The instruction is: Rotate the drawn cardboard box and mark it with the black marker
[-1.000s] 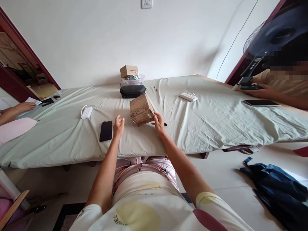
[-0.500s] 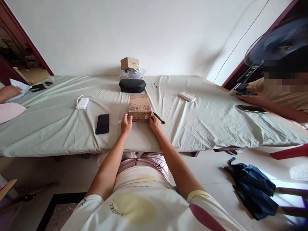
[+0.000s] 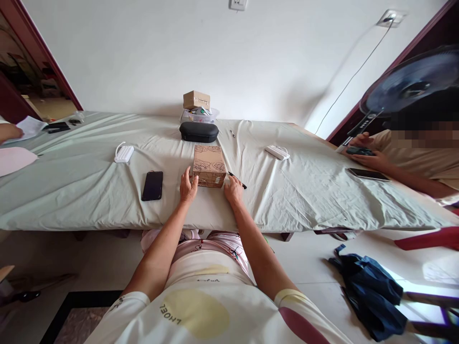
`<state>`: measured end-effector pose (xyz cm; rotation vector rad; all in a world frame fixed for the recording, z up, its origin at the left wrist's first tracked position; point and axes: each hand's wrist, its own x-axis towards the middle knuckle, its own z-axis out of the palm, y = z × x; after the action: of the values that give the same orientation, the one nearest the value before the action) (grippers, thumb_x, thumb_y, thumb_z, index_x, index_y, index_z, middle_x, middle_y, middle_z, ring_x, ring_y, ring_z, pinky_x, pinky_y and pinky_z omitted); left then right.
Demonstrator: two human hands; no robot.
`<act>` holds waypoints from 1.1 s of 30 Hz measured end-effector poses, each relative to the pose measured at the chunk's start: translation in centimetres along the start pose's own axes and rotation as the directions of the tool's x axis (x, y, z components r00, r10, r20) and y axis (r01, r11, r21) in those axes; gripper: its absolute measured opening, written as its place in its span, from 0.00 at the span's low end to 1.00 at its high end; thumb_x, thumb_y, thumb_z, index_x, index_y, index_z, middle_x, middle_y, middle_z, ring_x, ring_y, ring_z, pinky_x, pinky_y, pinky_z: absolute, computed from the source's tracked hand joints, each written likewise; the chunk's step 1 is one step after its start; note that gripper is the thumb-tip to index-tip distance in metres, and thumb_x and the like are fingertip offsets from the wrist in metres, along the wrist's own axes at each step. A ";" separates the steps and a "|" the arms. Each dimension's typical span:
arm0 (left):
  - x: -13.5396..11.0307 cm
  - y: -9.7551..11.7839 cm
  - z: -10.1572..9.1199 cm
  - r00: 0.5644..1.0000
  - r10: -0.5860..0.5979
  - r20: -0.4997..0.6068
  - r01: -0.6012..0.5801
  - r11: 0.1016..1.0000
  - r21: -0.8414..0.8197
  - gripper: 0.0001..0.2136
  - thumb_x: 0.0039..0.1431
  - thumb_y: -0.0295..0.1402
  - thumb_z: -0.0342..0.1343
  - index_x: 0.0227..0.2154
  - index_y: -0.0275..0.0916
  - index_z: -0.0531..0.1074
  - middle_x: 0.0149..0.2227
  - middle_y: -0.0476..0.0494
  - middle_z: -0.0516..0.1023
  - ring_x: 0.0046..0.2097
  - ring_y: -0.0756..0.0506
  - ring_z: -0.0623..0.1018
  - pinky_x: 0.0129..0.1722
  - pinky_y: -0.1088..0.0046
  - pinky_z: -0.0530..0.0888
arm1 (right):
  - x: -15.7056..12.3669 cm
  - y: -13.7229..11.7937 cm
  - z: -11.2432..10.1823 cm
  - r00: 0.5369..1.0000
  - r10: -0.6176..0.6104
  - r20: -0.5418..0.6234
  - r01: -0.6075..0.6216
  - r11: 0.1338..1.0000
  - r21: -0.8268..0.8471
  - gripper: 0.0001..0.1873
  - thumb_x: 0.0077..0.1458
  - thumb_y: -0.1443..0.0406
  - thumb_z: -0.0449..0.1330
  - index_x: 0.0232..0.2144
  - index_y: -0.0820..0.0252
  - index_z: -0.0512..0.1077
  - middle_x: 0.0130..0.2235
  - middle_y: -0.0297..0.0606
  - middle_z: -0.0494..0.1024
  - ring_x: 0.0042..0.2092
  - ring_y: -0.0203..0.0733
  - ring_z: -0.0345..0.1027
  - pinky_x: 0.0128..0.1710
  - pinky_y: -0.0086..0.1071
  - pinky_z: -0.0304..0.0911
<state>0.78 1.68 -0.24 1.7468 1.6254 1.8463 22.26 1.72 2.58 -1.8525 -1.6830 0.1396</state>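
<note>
A brown patterned cardboard box (image 3: 209, 165) lies flat on the sheet-covered table (image 3: 304, 191) right in front of me. My left hand (image 3: 188, 184) grips the box's near left corner, with the thumb on the front face and the fingers along the side. My right hand (image 3: 234, 190) lies just off the near right corner, fingers loose on the sheet and touching a black pen (image 3: 238, 181). Neither hand lifts the box.
A black phone (image 3: 152, 185) and a white device (image 3: 124, 154) lie to the left. Behind the box are a black case (image 3: 199, 131) and a small carton (image 3: 196, 99) on a plastic tub. A person's hand (image 3: 362, 143) holds a phone at right. Blue cloth (image 3: 369, 291) lies on the floor.
The box, tilted up on an edge in my right hand a second ago, now lies flat. My left hand has come onto its left corner and my right hand has slipped off its side.
</note>
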 end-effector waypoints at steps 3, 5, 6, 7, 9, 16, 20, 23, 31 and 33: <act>0.0 -0.1 0.1 1.000 -0.001 0.020 0.001 1.000 -0.001 0.31 0.70 0.55 0.47 0.64 0.38 0.64 0.56 0.28 0.75 0.47 0.41 0.81 0.50 0.60 0.79 | 0.0 0.2 -0.4 0.998 0.010 -0.068 -0.010 1.000 -0.006 0.27 0.60 0.66 0.55 0.61 0.60 0.72 0.66 0.50 0.70 0.64 0.56 0.61 0.63 0.50 0.58; 0.0 -0.2 0.1 1.000 -0.013 0.021 0.013 1.000 -0.006 0.31 0.70 0.55 0.46 0.64 0.37 0.65 0.56 0.28 0.75 0.46 0.41 0.81 0.48 0.61 0.80 | 0.0 0.5 -1.0 0.991 0.023 -0.129 -0.025 1.000 -0.017 0.25 0.61 0.66 0.54 0.59 0.57 0.74 0.66 0.49 0.70 0.65 0.56 0.59 0.63 0.52 0.57; 0.0 -0.2 0.1 1.000 -0.017 0.020 0.017 1.000 -0.008 0.31 0.70 0.56 0.46 0.65 0.37 0.64 0.56 0.28 0.75 0.47 0.40 0.81 0.48 0.61 0.80 | 0.0 0.7 -1.3 0.987 0.043 -0.153 -0.048 0.998 -0.027 0.24 0.61 0.66 0.54 0.58 0.57 0.75 0.66 0.49 0.69 0.66 0.56 0.58 0.63 0.53 0.56; 0.0 -0.2 0.1 1.000 -0.019 0.022 0.019 1.000 -0.009 0.31 0.70 0.56 0.46 0.65 0.38 0.64 0.56 0.29 0.75 0.47 0.40 0.81 0.48 0.60 0.80 | 0.1 0.8 -1.7 0.984 0.075 -0.164 -0.082 0.996 -0.040 0.24 0.61 0.66 0.54 0.57 0.57 0.76 0.66 0.49 0.68 0.67 0.57 0.56 0.64 0.53 0.55; 0.0 0.0 0.0 0.999 -0.005 0.038 0.006 1.000 -0.015 0.32 0.70 0.55 0.47 0.67 0.39 0.62 0.58 0.29 0.74 0.49 0.40 0.80 0.50 0.60 0.80 | 0.2 1.1 -2.2 0.978 0.151 -0.141 -0.162 0.985 -0.067 0.23 0.60 0.66 0.55 0.56 0.57 0.77 0.67 0.50 0.66 0.69 0.57 0.53 0.65 0.53 0.54; 0.3 0.6 -0.7 0.987 0.103 0.120 -0.097 0.994 -0.053 0.28 0.71 0.51 0.47 0.68 0.45 0.63 0.65 0.33 0.69 0.65 0.37 0.71 0.65 0.56 0.71 | 0.4 1.3 -2.8 0.961 0.274 -0.044 -0.277 0.953 -0.126 0.22 0.60 0.64 0.54 0.54 0.58 0.79 0.64 0.51 0.69 0.64 0.59 0.59 0.62 0.53 0.56; 0.3 0.7 -0.8 0.986 0.109 0.127 -0.102 0.993 -0.061 0.28 0.71 0.50 0.48 0.69 0.45 0.62 0.66 0.33 0.68 0.66 0.37 0.71 0.65 0.56 0.70 | 0.4 1.5 -2.7 0.942 0.322 -0.094 -0.331 0.937 -0.113 0.23 0.59 0.64 0.55 0.54 0.61 0.79 0.63 0.54 0.71 0.63 0.60 0.61 0.62 0.55 0.56; 0.2 0.8 -0.8 0.986 0.106 0.129 -0.099 0.994 -0.055 0.28 0.71 0.50 0.48 0.69 0.45 0.62 0.66 0.34 0.68 0.66 0.37 0.70 0.66 0.57 0.70 | 0.4 1.8 -2.3 0.934 0.314 -0.173 -0.327 0.944 -0.052 0.24 0.58 0.63 0.58 0.55 0.62 0.77 0.65 0.55 0.68 0.66 0.62 0.58 0.63 0.59 0.55; -0.2 1.3 -0.7 0.984 0.090 0.154 -0.091 0.996 -0.003 0.26 0.71 0.48 0.48 0.67 0.46 0.64 0.69 0.35 0.64 0.69 0.36 0.66 0.67 0.56 0.68 | 0.2 -0.1 -1.0 0.917 -0.261 -0.303 0.339 0.909 0.243 0.29 0.68 0.57 0.50 0.67 0.57 0.63 0.68 0.50 0.64 0.68 0.49 0.60 0.65 0.47 0.63; -0.2 1.5 -0.7 0.981 0.116 0.157 -0.117 0.993 0.001 0.25 0.71 0.48 0.48 0.66 0.44 0.65 0.67 0.34 0.66 0.68 0.36 0.67 0.67 0.56 0.68 | -0.1 -0.8 -0.7 0.908 -0.350 -0.232 0.407 0.868 0.285 0.28 0.67 0.55 0.52 0.66 0.55 0.64 0.68 0.49 0.64 0.66 0.49 0.62 0.62 0.45 0.67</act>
<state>1.12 0.50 0.91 1.9753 1.5071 1.6999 21.88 1.34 3.48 -1.2260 -1.7451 0.0843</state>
